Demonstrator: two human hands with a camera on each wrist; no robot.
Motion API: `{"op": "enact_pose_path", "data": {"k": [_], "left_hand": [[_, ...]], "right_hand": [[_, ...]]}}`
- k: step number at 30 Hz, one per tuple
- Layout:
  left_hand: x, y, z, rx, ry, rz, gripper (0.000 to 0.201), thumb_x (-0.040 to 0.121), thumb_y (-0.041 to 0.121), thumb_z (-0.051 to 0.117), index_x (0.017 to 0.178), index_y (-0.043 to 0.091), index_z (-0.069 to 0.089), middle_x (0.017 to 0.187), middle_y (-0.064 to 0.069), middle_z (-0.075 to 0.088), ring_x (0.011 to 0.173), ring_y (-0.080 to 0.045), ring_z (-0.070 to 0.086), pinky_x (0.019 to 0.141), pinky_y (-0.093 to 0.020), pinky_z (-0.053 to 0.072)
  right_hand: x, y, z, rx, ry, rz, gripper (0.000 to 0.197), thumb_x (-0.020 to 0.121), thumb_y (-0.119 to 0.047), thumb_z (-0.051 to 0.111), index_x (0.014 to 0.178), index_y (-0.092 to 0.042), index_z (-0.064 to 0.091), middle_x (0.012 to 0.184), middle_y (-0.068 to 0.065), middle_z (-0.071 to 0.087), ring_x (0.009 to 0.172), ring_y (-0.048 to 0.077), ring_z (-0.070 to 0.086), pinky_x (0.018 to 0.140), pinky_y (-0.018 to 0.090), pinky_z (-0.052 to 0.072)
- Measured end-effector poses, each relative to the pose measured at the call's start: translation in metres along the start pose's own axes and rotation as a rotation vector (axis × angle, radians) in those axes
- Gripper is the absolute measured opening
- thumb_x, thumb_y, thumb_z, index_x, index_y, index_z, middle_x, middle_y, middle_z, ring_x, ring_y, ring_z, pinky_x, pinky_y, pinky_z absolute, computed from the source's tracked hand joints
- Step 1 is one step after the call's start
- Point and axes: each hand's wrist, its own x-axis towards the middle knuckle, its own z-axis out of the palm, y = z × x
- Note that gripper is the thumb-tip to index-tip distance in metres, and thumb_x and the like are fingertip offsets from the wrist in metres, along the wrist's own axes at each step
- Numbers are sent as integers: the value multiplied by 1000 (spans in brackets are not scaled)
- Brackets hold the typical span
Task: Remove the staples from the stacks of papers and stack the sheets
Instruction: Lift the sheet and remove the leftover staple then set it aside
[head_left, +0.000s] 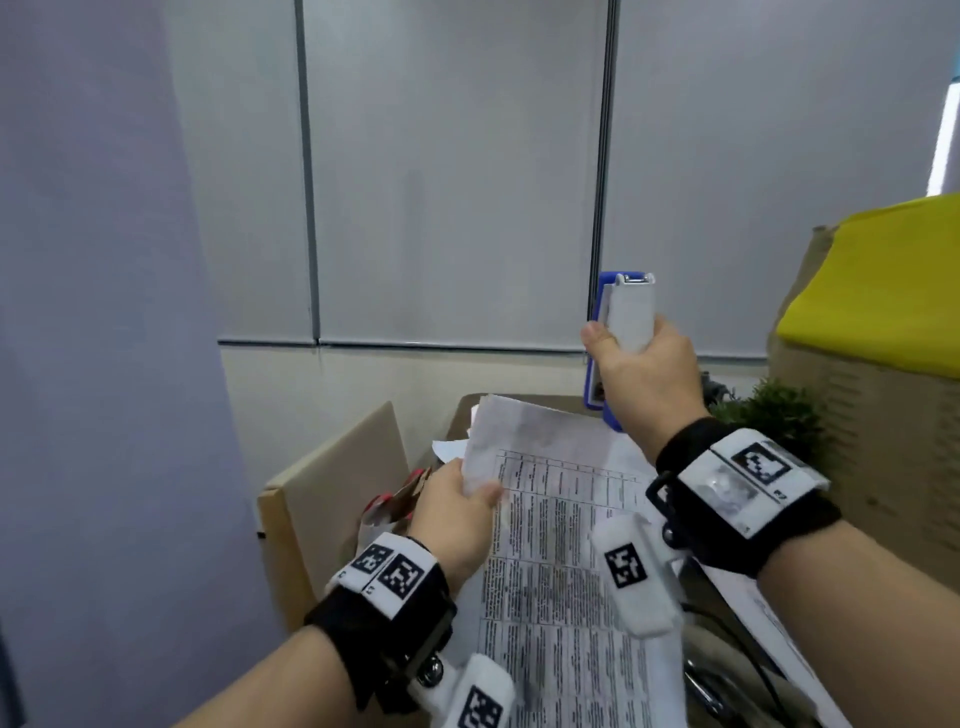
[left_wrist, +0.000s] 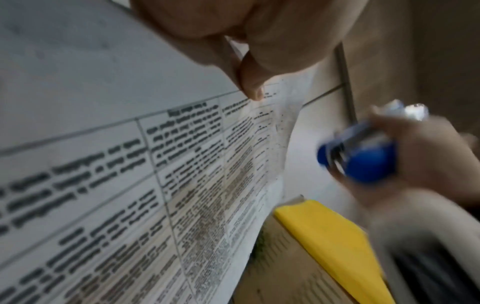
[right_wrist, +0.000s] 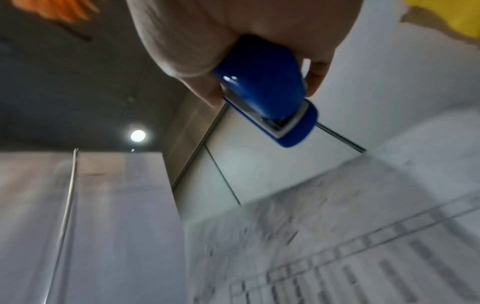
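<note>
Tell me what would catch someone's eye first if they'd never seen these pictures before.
Probably the blue and white stapler, gripped by the right hand and raised against the pale wall. Next, the printed sheets of tables that the left hand pinches at their upper corner, low in the middle of the head view. The bright yellow cloth over a cardboard box stands out at far right.

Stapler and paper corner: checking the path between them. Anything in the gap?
Nothing: between the stapler and the papers lies open air, seen in the left wrist view.

Head view looks down; wrist views (close) share the printed sheets (left_wrist: 182, 185).
</note>
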Motion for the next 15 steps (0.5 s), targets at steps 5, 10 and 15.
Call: {"op": "enact_pose_path", "data": {"k": [5, 10, 15], "left_hand": [[29, -16, -20, -119, -25, -154, 18, 97, 15, 57, 109, 8, 67, 102, -14, 75, 100, -37, 69, 95, -59, 50], [41, -11, 25, -263, -206, -249, 22, 101, 12, 51, 113, 0, 64, 103, -19, 74, 97, -36, 70, 91, -54, 53], [51, -27, 85, 414, -498, -66, 29, 99, 38, 52, 112, 13, 53, 100, -6, 62, 74, -20, 63, 60, -34, 55]], "right_hand": [[-27, 51, -59, -11, -276, 326, 13, 89, -19, 66, 96, -8, 64, 93, 21, 71, 80, 36, 68, 79, 50, 56], [-63, 91, -102, 204, -489, 678, 22, 89, -11, 60, 106, 1, 66, 99, 21, 72, 86, 33, 69, 81, 44, 56], [-21, 137, -174, -477, -324, 554, 27, 86, -20, 69, 69, -1, 60, 58, 11, 59, 50, 22, 51, 52, 27, 39]]}}
